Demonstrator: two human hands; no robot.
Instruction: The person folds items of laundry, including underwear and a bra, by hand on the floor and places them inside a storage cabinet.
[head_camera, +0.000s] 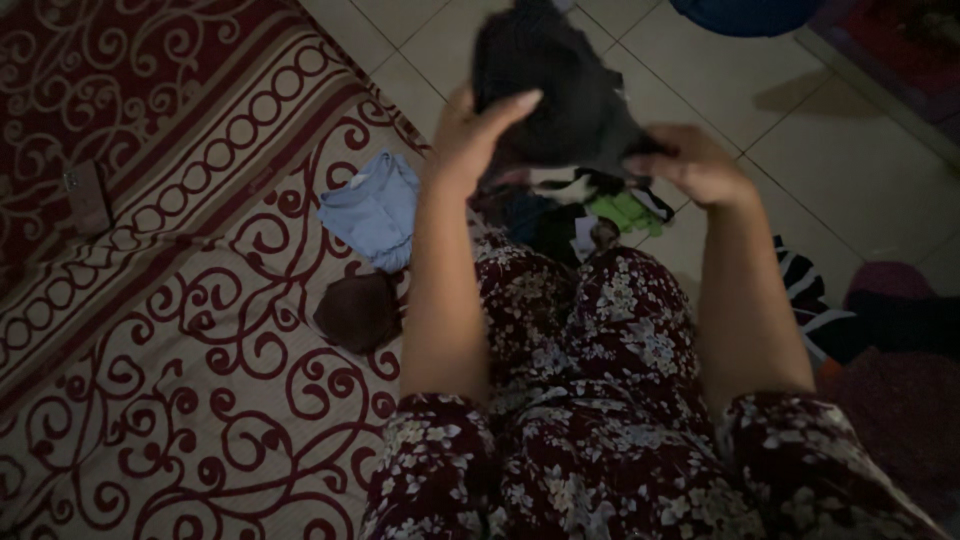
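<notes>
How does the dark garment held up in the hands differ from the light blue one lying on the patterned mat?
The dark grey garment is lifted in the air, gripped by the left hand and right hand; the light blue garment lies untouched on the patterned mat. The grey one is dark and hangs loosely; the blue one is pale and bunched into a small heap. Both are soft cloth.

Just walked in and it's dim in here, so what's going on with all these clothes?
A person seated on a patterned red-and-cream mat holds up a dark grey garment with both hands, the left hand gripping one side and the right hand the other. Below it, on the tiled floor, lies a small heap of mixed clothes. A light blue piece and a dark brown piece lie apart on the mat.
</notes>
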